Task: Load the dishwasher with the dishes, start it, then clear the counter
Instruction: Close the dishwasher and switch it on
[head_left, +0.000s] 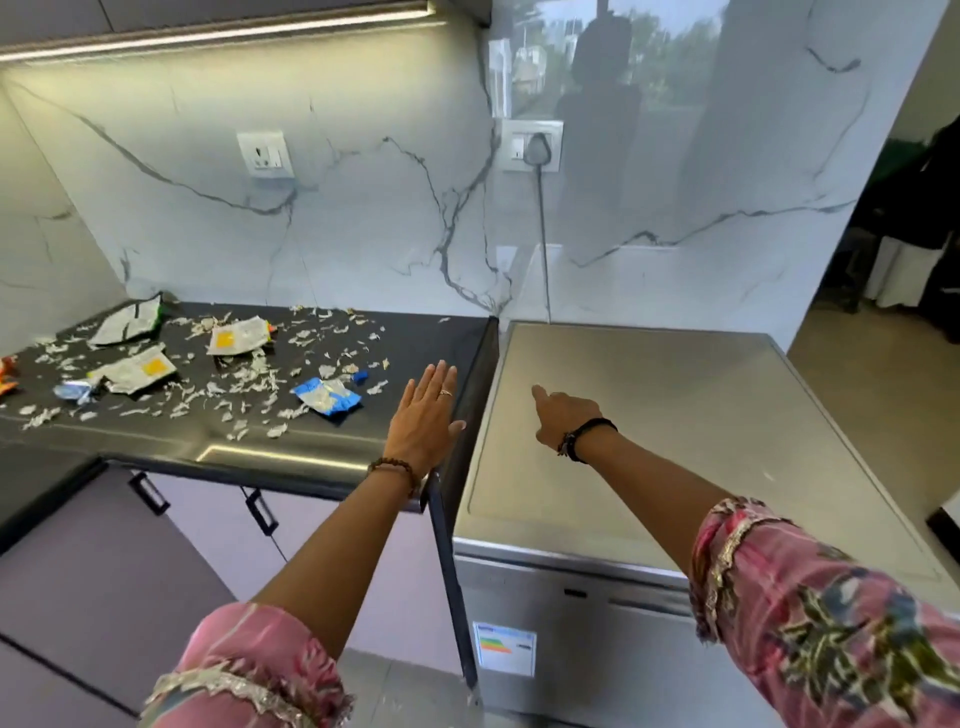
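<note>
Reached out over the right end of the black counter (441, 332) with the left hand (423, 415), fingers straight and together, palm down, holding nothing, just right of a torn blue wrapper (327, 396). Stretched the right hand (563, 418) over the steel top of the closed dishwasher (649, 415) beside the counter, forefinger pointing ahead, other fingers curled, nothing gripped. Saw silver packets (136, 368) and shredded scraps (249, 382) strewn across the counter's left and middle.
</note>
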